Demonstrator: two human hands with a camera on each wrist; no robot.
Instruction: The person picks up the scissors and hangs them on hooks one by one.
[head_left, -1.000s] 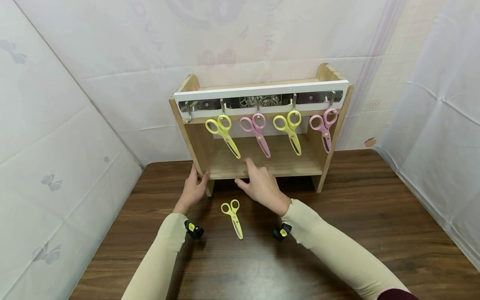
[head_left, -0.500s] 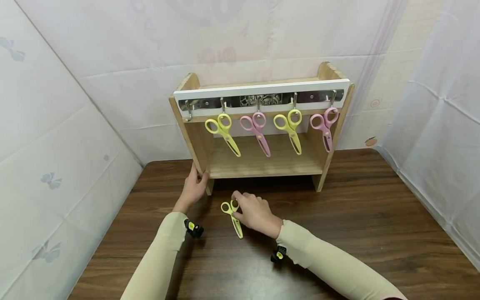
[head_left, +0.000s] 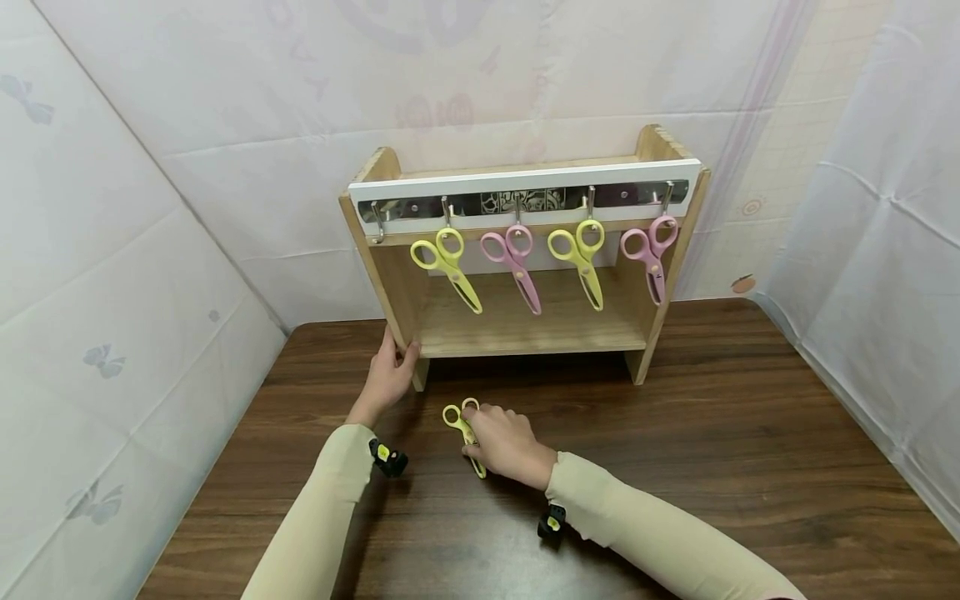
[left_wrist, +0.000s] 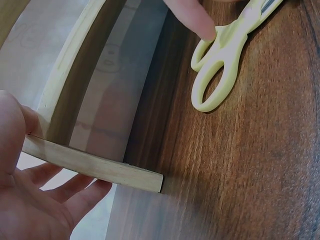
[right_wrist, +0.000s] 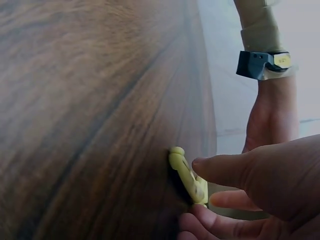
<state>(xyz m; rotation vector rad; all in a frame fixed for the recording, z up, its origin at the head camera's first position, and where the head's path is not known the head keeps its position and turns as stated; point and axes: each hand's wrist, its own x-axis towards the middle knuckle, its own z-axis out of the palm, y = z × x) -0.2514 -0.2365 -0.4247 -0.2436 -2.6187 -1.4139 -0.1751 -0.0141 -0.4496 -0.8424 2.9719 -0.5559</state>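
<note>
My left hand (head_left: 385, 379) grips the lower left side panel of a wooden shelf (head_left: 532, 333); in the left wrist view its thumb lies on one side of the board and its fingers on the other. A pair of yellow scissors (head_left: 466, 432) lies on the table in front of the shelf, finger loops toward it. My right hand (head_left: 506, 442) pinches these scissors near the pivot, hiding part of the blades. In the right wrist view, the thumb and fingers close in on both sides of the yellow scissors (right_wrist: 185, 175).
A white rail (head_left: 525, 179) with metal hooks runs across the shelf's upper front. Two yellow scissors (head_left: 447, 265) and two pink scissors (head_left: 516, 262) hang from it; the leftmost hook (head_left: 378, 225) is bare. Patterned white cloth (head_left: 225, 100) surrounds the brown table (head_left: 750, 433).
My right hand has come down from the front of the shelf's lower board to the scissors on the table, and its fingers have closed on them. The left hand has stayed put.
</note>
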